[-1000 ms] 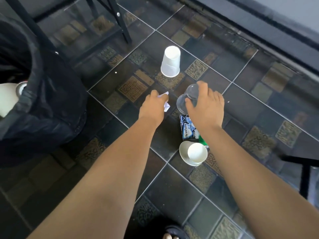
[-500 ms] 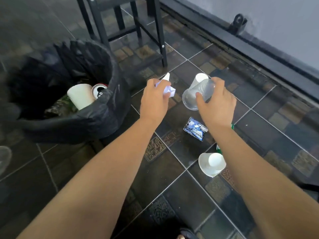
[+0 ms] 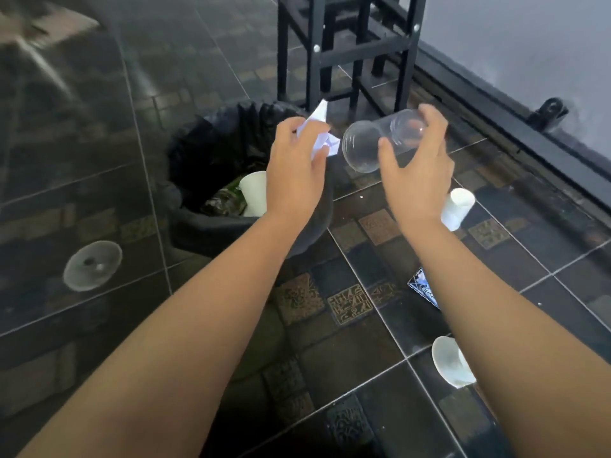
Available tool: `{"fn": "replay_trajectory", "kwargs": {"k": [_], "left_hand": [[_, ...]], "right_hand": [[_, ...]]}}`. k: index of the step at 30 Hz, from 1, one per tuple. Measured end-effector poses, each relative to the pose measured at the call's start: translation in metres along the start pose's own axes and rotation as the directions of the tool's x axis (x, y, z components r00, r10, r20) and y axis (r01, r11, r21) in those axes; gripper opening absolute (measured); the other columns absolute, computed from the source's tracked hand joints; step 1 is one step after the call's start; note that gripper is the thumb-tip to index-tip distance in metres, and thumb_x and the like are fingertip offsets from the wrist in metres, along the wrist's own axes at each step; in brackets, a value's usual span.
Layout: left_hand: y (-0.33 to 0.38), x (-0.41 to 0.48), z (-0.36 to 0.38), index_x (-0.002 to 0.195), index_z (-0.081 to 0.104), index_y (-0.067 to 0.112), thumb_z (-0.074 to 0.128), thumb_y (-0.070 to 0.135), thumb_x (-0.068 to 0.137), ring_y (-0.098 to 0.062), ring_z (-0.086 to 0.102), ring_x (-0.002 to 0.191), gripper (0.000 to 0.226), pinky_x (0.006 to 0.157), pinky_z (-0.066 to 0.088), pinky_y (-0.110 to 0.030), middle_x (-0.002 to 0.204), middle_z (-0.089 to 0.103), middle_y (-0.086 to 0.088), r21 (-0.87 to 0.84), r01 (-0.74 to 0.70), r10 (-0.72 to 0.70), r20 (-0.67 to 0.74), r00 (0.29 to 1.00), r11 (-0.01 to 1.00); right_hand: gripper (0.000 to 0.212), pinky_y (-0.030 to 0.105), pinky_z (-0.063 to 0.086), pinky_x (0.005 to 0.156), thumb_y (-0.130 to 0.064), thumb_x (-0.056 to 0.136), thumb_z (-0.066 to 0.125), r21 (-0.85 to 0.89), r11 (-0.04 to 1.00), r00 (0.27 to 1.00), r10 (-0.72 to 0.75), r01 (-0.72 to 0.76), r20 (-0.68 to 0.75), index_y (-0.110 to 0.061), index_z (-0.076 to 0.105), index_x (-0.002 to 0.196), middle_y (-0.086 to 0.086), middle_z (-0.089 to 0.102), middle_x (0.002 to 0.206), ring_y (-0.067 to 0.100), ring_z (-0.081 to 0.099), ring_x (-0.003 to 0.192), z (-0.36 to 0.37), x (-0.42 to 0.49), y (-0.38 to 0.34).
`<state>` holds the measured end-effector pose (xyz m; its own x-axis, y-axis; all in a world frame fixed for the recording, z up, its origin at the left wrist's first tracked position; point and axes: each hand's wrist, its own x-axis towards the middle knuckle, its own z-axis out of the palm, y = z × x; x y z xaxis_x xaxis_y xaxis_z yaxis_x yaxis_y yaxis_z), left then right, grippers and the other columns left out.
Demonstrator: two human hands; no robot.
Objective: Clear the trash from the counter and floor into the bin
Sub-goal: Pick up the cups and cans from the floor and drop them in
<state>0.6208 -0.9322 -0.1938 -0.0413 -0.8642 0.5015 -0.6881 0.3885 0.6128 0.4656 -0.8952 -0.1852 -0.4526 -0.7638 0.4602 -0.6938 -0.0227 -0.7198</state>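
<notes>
over the right side of the bin [image 3: 198, 226] the left hand [image 3: 294, 173] now hangs, fingers curled round a crumpled paper [image 3: 319, 140], while the right hand [image 3: 416, 173] grips a clear cup [image 3: 380, 140] on its side, thumb under and fingers over, just beside the bin and not yet above its mouth. a second ago both hands were low at the floor tiles, closing on these two things; since then they have lifted them and swung toward the bin. so the pick-up is done and the drop looks to be next, the paper first, as i judge it; the cup needs a little more travel leftward. inside the bin a white cup [image 3: 253, 193] already lies. on the floor two paper cups [image 3: 458, 206], a blue packet [image 3: 425, 287] and a clear lid [image 3: 92, 264] wait, so much of the task remains.
</notes>
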Motion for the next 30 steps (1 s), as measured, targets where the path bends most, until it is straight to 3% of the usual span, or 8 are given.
{"fn": "replay_trajectory", "kwargs": {"k": [5, 10, 13, 17, 20, 22, 26, 30], "left_hand": [[-0.049, 0.012, -0.048, 0.117, 0.061, 0.023, 0.055, 0.016, 0.093, -0.022, 0.051, 0.112, 0.025, 0.087, 0.051, -0.038, 0.134, 0.046, -0.003, 0.115, 0.151, -0.146, -0.049, 0.988, 0.982], [-0.093, 0.008, -0.074, 0.125, 0.059, 0.027, 0.061, 0.025, 0.093, -0.029, 0.046, 0.126, 0.032, 0.097, 0.045, -0.042, 0.146, 0.04, -0.005, 0.269, 0.278, -0.309, 0.077, 0.948, 0.922], [-0.11, 0.004, -0.083, 0.131, 0.057, 0.028, 0.06, 0.033, 0.095, -0.028, 0.039, 0.135, 0.036, 0.116, 0.025, -0.051, 0.146, 0.044, -0.008, 0.383, 0.234, -0.296, 0.11, 0.949, 0.894], [-0.128, 0.002, -0.093, 0.132, 0.057, 0.026, 0.055, 0.037, 0.097, -0.028, 0.027, 0.144, 0.037, 0.119, 0.007, -0.051, 0.151, 0.039, -0.012, 0.434, 0.333, -0.357, -0.028, 0.934, 0.837], [-0.138, 0.0, -0.096, 0.14, 0.048, 0.029, 0.052, 0.041, 0.097, -0.033, 0.009, 0.149, 0.045, 0.12, 0.007, -0.051, 0.161, 0.014, -0.016, 0.369, 0.486, -0.506, -0.046, 0.861, 0.792], [-0.138, -0.001, -0.097, 0.144, 0.044, 0.03, 0.051, 0.042, 0.098, -0.032, 0.011, 0.149, 0.048, 0.119, 0.017, -0.047, 0.163, 0.006, -0.016, 0.23, 0.595, -0.61, -0.008, 0.793, 0.77], [-0.136, -0.003, -0.094, 0.14, 0.052, 0.022, 0.052, 0.034, 0.1, -0.026, 0.036, 0.139, 0.042, 0.099, 0.031, -0.024, 0.156, 0.027, -0.011, 0.057, 0.652, -0.654, 0.001, 0.757, 0.756], [-0.129, -0.006, -0.092, 0.142, 0.051, 0.021, 0.056, 0.032, 0.098, -0.02, 0.033, 0.141, 0.045, 0.102, 0.025, -0.02, 0.154, 0.031, -0.008, -0.068, 0.644, -0.647, -0.028, 0.762, 0.762]], "right_hand": [[0.059, 0.046, 0.04, 0.106, -0.034, 0.091, 0.058, 0.173, 0.974, 0.984, -0.16, 0.145, 0.072, -0.022, 0.037, 0.145, -0.006, 0.048, 0.143, 0.011, 0.047, 0.128, 0.043, 0.003, -0.052], [0.056, 0.049, 0.043, 0.1, -0.027, 0.089, 0.064, 0.039, 0.977, 0.914, -0.211, 0.211, 0.347, -0.021, 0.037, 0.138, 0.004, 0.047, 0.14, 0.029, 0.055, 0.118, 0.09, -0.003, -0.067], [0.052, 0.047, 0.039, 0.106, -0.029, 0.09, 0.065, -0.024, 0.985, 0.877, -0.14, 0.169, 0.46, -0.017, 0.039, 0.134, 0.006, 0.046, 0.142, 0.031, 0.053, 0.121, 0.106, 0.0, -0.06], [0.043, 0.044, 0.022, 0.116, -0.043, 0.096, 0.051, -0.07, 0.969, 0.878, -0.185, 0.239, 0.442, -0.017, 0.05, 0.13, 0.0, 0.051, 0.14, 0.018, 0.044, 0.133, 0.115, 0.004, -0.045], [0.043, 0.045, 0.022, 0.117, -0.039, 0.097, 0.048, -0.096, 0.988, 0.922, -0.078, 0.123, 0.38, -0.022, 0.049, 0.136, 0.005, 0.037, 0.153, 0.021, 0.033, 0.142, 0.116, 0.008, -0.034], [0.049, 0.043, 0.022, 0.115, -0.039, 0.096, 0.049, -0.083, 0.996, 0.887, 0.076, -0.042, 0.456, -0.031, 0.041, 0.144, 0.006, 0.023, 0.161, 0.022, 0.024, 0.146, 0.115, 0.01, -0.029], [0.056, 0.036, 0.025, 0.113, -0.028, 0.097, 0.053, 0.088, 0.962, 0.813, 0.166, -0.257, 0.558, -0.038, 0.033, 0.149, -0.002, 0.025, 0.16, 0.016, 0.027, 0.144, 0.116, 0.013, -0.025], [0.057, 0.033, 0.026, 0.116, -0.023, 0.097, 0.054, 0.248, 0.877, 0.807, 0.223, -0.411, 0.546, -0.033, 0.035, 0.15, -0.007, 0.034, 0.155, 0.013, 0.033, 0.141, 0.112, 0.006, -0.019]]}}
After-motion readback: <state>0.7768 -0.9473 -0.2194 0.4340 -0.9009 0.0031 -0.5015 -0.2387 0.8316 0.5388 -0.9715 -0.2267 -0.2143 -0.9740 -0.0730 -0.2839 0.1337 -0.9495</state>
